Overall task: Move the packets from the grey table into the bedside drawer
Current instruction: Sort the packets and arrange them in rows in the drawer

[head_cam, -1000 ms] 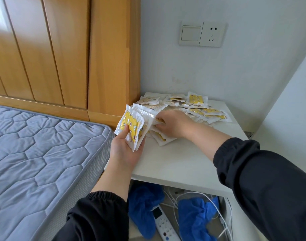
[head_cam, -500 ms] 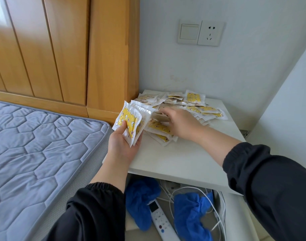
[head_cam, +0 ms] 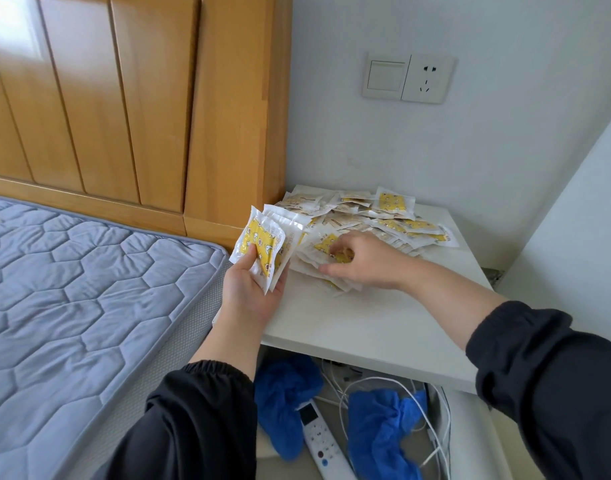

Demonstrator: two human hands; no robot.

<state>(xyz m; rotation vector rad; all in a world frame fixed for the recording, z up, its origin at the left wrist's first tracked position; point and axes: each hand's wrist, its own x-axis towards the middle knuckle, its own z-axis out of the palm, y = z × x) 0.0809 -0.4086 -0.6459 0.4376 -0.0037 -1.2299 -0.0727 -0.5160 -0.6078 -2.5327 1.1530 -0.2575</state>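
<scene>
1. While most of the left side is taken by the bed (head_cam: 72,289) with its quilted blue-grey mattress and a wooden headboard (head_cam: 124,98), the pale counter (head_cam: 366,323) stands just beside it against the wall.
2. Below the counter top, the open drawer (head_cam: 470,427) holds two blue cloth bundles (head_cam: 377,427), white cables (head_cam: 435,410) and a white remote (head_cam: 318,438).
3. Across the back of the counter lies a heap of packets (head_cam: 383,216), white with yellow prints, overlapping one another.
4. At the counter's left edge, the left hand (head_cam: 252,292) grips a small fanned stack of packets (head_cam: 266,244), thumb pressed on the front one.
5. Resting on the near edge of the heap, the right hand (head_cam: 363,261) has its fingers curled onto a yellow packet (head_cam: 323,244); whether it is gripped cannot be told.
</scene>
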